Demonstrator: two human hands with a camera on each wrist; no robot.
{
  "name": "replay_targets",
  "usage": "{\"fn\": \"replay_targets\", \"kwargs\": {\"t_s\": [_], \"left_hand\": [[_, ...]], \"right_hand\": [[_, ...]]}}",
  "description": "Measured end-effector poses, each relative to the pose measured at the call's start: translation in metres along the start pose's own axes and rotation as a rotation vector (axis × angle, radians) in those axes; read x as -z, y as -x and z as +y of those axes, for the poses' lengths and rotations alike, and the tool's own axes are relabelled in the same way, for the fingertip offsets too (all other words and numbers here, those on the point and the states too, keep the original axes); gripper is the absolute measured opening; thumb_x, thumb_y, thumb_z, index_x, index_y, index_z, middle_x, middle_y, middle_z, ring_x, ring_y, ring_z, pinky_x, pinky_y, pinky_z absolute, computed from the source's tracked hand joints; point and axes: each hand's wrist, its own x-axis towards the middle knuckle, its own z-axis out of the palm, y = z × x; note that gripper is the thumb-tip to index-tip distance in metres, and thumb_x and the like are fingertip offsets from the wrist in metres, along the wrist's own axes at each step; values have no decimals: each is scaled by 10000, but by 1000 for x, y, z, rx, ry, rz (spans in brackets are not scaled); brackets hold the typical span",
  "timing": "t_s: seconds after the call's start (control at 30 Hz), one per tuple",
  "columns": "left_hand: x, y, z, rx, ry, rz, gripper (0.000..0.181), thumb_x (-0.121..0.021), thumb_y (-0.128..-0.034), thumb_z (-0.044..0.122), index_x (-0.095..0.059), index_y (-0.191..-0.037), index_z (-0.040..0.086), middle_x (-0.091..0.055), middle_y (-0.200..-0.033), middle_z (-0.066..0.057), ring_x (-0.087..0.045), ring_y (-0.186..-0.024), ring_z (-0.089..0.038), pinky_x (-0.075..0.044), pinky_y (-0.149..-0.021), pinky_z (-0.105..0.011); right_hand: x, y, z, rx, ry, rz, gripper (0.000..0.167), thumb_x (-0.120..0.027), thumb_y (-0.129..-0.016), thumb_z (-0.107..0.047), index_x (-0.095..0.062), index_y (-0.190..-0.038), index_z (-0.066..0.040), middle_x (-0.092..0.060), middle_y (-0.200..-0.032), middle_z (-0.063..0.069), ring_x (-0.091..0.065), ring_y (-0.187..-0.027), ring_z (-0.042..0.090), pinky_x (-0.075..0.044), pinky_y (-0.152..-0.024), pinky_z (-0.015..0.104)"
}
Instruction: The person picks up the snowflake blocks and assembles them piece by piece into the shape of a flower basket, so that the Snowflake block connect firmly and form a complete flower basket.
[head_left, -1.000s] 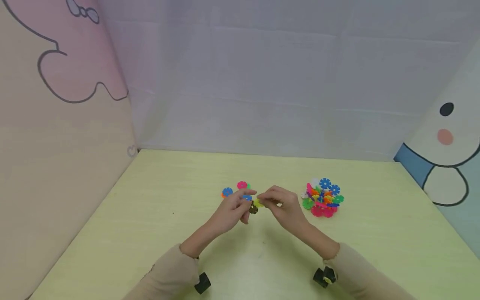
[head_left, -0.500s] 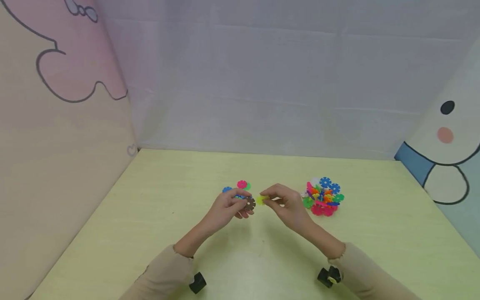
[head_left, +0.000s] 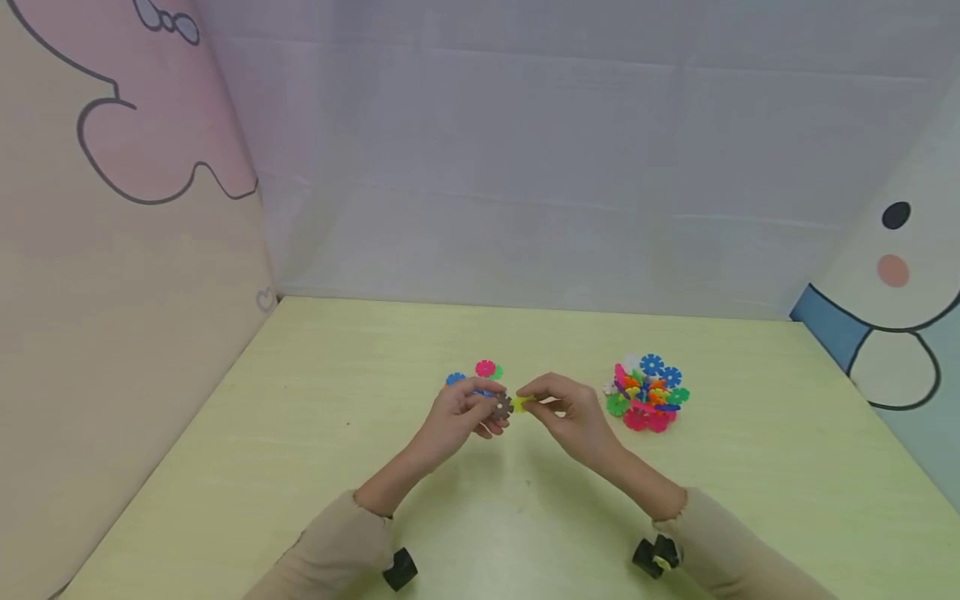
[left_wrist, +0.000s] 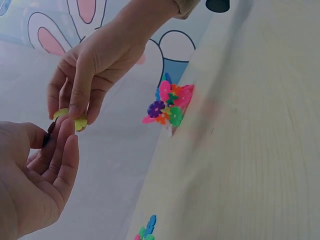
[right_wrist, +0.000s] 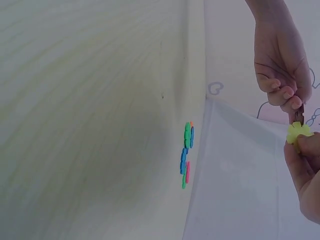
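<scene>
A dark brown notched disc [head_left: 502, 407], like a snowflake building piece, is pinched between thumb and fingers of my left hand [head_left: 453, 417]. My right hand [head_left: 573, 417] pinches a yellow notched disc [right_wrist: 299, 131] by its edge. The two discs meet edge to edge above the table, and in the right wrist view the brown one stands roughly at right angles to the yellow one. Whether their slots are engaged I cannot tell. In the left wrist view the yellow disc partly hides behind my left fingers [left_wrist: 65, 155].
A cluster of joined colourful discs [head_left: 647, 396] stands on the table [head_left: 300, 400] to the right. Several loose discs, among them a pink disc [head_left: 485, 368] and a blue disc [head_left: 455, 379], lie behind my left hand. A pale curtain [head_left: 525, 167] closes the back.
My left hand has taken the brown disc up between its fingers and turned it to face me. The yellow disc first moved slightly right, then came back left against the brown one.
</scene>
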Motion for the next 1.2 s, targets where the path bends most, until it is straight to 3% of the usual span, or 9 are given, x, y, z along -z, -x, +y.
{"fn": "replay_targets", "kwargs": {"t_s": [0.13,0.27,0.57,0.97,1.1,1.2], "left_hand": [[-2,-1,1,-2,13,-8,290,-519,-919,113,-501,-1126,-90,-665,-842,-201,-645,-705,-152,-542,-651,-284],[-3,0,2,15,44,-5,284,-550,-902,99,-516,-1116,-85,-666,-843,-207,-660,-733,-220,-548,-671,-310],[-4,0,4,41,76,13,277,-551,-892,52,-529,-1118,-106,-660,-849,-250,-652,-646,-105,-551,-646,-304],[-13,3,5,74,108,45,264,-542,-885,22,-536,-1108,-119,-662,-837,-243,-648,-621,-108,-551,-627,-302],[-11,1,5,64,75,10,265,-542,-899,63,-527,-1116,-88,-666,-852,-227,-661,-674,-157,-551,-649,-318],[-7,1,0,82,1,-14,237,-542,-909,115,-524,-1105,-18,-678,-850,-171,-660,-754,-265,-545,-656,-323]], "right_hand": [[2,-4,-15,-2,36,0,162,-618,-730,188,-642,-852,85,-655,-791,179,-644,-701,285,-553,-600,326],[3,-4,-17,26,53,19,177,-626,-702,211,-651,-822,83,-659,-763,176,-646,-682,258,-551,-588,335],[-1,1,12,66,4,34,214,-645,-709,182,-689,-827,9,-681,-776,96,-656,-703,155,-544,-621,252],[1,1,14,109,-1,-42,171,-653,-716,159,-689,-798,14,-675,-750,113,-652,-662,215,-540,-593,246],[8,-4,16,81,37,-112,172,-664,-723,132,-682,-805,-18,-672,-761,78,-651,-685,169,-537,-587,225],[13,-10,13,-12,25,-229,144,-659,-755,89,-668,-854,-14,-670,-821,80,-653,-755,184,-542,-622,242]]}}
